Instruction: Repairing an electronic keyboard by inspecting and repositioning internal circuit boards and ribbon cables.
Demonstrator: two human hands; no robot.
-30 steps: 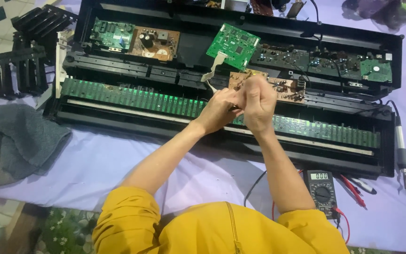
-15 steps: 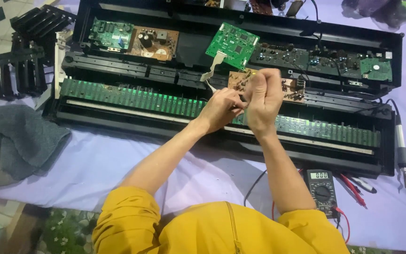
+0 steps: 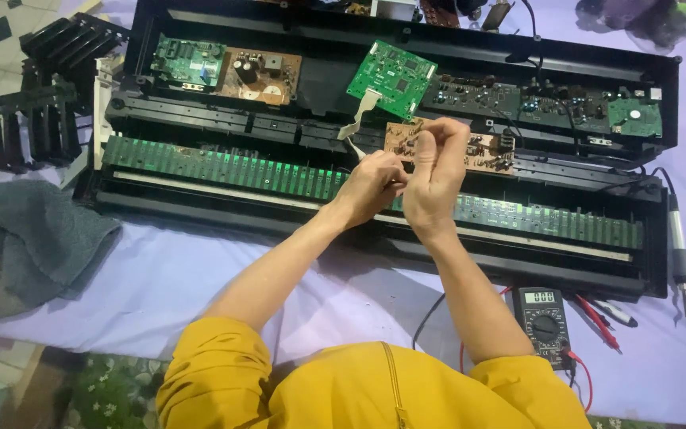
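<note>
Two hands meet over the middle of an opened electronic keyboard case [image 3: 200,32], both busy with a small brown circuit board [image 3: 403,135] that sits just past the fingertips at about twelve o'clock from them. The left hand [image 3: 371,187] comes in from seven o'clock, fingers curled and pinched together at the near edge of that brown board. The right hand [image 3: 436,179] rises from five o'clock and leans against the left one, its fingers bent over and closed on the board's top edge; whether a small tool or part sits between the fingertips I cannot tell.

A pale ribbon cable [image 3: 361,114] runs from the brown board up toward eleven o'clock to a tilted green circuit board [image 3: 393,78]. Under both wrists a long green strip of key contacts [image 3: 224,167] stretches from nine o'clock to three o'clock across the case. Far off at ten o'clock lie another green board [image 3: 186,60] and a brown power board [image 3: 258,76], side by side. At two o'clock a row of dark boards [image 3: 510,99] ends in a small green one [image 3: 633,116].

Outside the case, on the lilac-covered counter [image 3: 168,278], a black multimeter [image 3: 543,322] rests at four o'clock, near the right forearm, with red probes [image 3: 597,322] just beside it. A soldering iron [image 3: 679,254] lies at the three o'clock edge. A grey towel [image 3: 25,238] is bunched at eight o'clock, and black key sections [image 3: 37,111] are stacked at ten o'clock. Both sleeves are yellow [image 3: 343,389].
</note>
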